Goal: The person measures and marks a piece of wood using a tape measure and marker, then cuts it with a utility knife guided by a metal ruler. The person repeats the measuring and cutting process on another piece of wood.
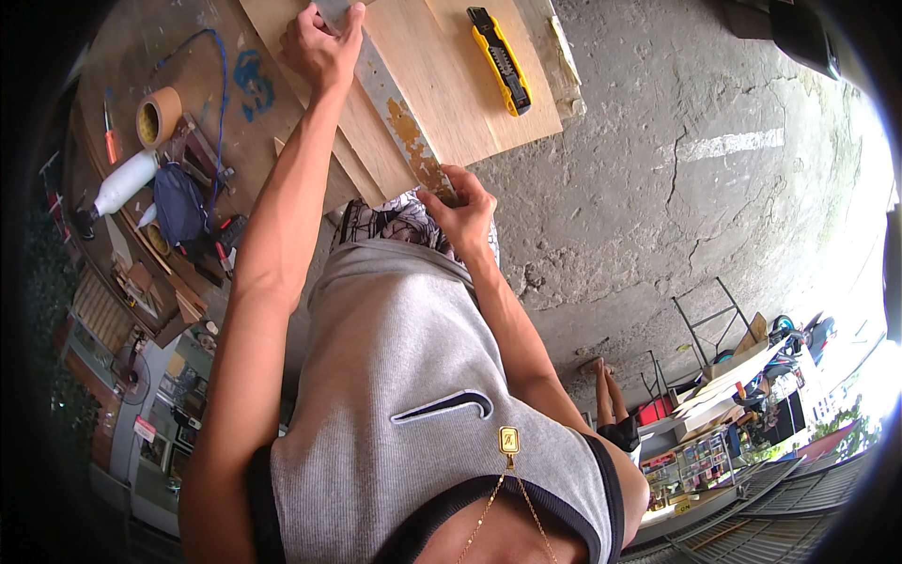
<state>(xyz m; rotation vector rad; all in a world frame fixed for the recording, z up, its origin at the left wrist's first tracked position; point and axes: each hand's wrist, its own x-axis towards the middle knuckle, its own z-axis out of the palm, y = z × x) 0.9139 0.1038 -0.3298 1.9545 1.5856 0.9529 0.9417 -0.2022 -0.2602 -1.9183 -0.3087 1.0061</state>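
A long, worn metal straightedge (404, 122) lies slanting across light plywood boards (466, 117) on the workbench. My left hand (319, 52) grips its far end at the top of the view, fingers bent around it. Lower down, my right hand (460, 209) holds the near end at the board's edge, with thumb and fingers closed on it. A yellow and black utility knife (498, 61) rests on the plywood to the right of the straightedge.
The worn bench (254, 141) carries a tape roll (160, 111), white bottle (127, 183), dark pouch (180, 211), screwdriver (111, 141) and blue cord. Cracked concrete floor (639, 216) lies rightward. Another person's legs (611, 395) show lower right, near metal frames and stacked boards (733, 381).
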